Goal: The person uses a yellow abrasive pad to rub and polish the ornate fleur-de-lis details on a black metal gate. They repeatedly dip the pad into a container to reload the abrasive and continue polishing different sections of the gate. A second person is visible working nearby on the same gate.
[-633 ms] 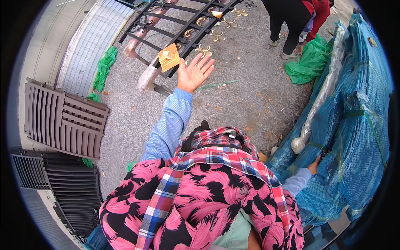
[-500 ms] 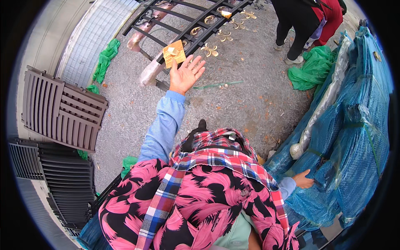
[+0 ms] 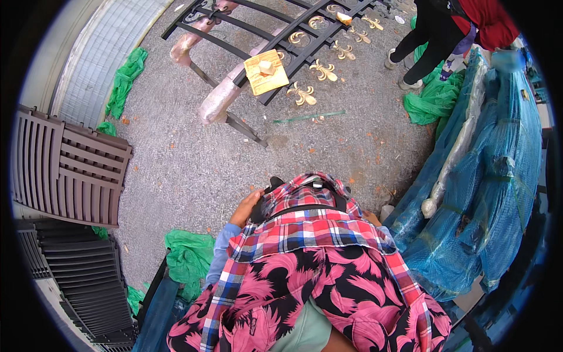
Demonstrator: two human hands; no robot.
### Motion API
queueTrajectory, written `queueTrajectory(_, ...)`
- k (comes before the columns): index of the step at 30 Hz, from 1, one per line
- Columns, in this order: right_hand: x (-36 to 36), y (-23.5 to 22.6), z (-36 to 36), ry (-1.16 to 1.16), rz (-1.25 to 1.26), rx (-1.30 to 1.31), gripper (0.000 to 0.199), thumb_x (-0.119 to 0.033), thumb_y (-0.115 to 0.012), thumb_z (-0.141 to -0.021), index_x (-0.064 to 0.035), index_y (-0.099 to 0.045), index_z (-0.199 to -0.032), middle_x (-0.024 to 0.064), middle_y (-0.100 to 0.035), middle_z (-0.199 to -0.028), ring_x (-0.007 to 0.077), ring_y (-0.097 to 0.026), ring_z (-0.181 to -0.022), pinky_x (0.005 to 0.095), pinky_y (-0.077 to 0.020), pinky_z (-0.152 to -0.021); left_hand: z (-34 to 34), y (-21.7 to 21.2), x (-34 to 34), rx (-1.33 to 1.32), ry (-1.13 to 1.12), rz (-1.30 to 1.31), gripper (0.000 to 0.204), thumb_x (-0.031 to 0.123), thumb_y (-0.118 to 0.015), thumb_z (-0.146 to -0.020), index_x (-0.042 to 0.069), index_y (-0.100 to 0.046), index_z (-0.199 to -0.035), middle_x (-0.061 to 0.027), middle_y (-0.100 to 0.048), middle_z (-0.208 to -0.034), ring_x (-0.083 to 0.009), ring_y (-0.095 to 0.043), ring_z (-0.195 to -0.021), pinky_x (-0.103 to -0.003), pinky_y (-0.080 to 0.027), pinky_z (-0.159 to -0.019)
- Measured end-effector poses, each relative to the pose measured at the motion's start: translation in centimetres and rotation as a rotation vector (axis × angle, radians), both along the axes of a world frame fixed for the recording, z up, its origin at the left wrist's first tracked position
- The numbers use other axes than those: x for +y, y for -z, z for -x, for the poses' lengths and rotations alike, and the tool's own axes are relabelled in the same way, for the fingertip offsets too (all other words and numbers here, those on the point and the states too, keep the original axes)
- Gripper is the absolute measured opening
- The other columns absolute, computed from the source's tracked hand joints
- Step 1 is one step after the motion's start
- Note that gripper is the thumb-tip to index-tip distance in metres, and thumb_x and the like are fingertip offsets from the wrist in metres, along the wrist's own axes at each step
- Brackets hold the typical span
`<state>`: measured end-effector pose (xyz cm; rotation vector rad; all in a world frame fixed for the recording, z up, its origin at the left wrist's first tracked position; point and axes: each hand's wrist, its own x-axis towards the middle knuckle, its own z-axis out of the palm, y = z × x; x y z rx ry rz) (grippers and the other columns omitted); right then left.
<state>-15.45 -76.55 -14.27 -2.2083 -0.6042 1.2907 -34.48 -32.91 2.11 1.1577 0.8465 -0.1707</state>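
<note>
My left hand [image 3: 246, 209] lies against the left side of my knee, beside the red and blue plaid cloth [image 3: 311, 234] on my lap. Its fingers look stretched out and it holds nothing visible. At the right side of the same cloth only a small part of my right hand [image 3: 372, 219] shows; its fingers are mostly hidden. Ahead of me a black metal railing [image 3: 214, 39] with gold fleur-de-lis tips [image 3: 324, 71] rests on plastic-wrapped supports [image 3: 217, 101]. On its near end lies a yellow square sheet [image 3: 258, 82] with a small pale block [image 3: 267, 67] on top.
Blue wrapped bundles [image 3: 498, 199] line the right side. A person [image 3: 437, 35] in dark and red clothes stands at the far right beside green plastic [image 3: 434, 97]. Brown slatted panels [image 3: 88, 170] and black slatted ones [image 3: 82, 281] stand at the left. More green plastic [image 3: 190, 258] lies nearby.
My left hand has come back from beside the yellow sheet to my knee. My right hand has left the blue bundle and moved in beside my lap. The view has shifted.
</note>
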Motion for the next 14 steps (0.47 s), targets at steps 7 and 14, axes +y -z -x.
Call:
queueTrajectory(7, 16.9, -18.3, -8.3, 0.533, -0.371, -0.185, 0.043, -0.013, -0.06, -0.08, 0.0003, -0.046, -0.119, 0.0177, -0.055, -0.111, 0.0227, -0.055, -0.1, 0.0312, -0.0447, -0.084, 4.8, -8.2, 11.0, 0.097, 0.045, -0.484, 0.039, 0.019, -0.056, -0.084, 0.003, -0.048, -0.119, -0.0111, -0.053, -0.117, -0.0209, -0.049, -0.109, -0.031, -0.04, -0.09)
queueTrajectory(14, 25.0, -59.2, -13.9, 0.149, -1.569, -1.381, 0.049, -0.03, -0.045, -0.087, -0.0073, -0.034, -0.129, 0.0159, -0.037, -0.129, 0.0319, -0.036, -0.119, 0.0448, -0.0287, -0.098, -1.1, -35.3, 18.0, -0.663, -0.415, -1.844, 0.048, 0.034, -0.04, -0.09, -0.003, -0.041, -0.122, -0.0177, -0.044, -0.125, -0.0299, -0.044, -0.116, -0.042, -0.036, -0.098)
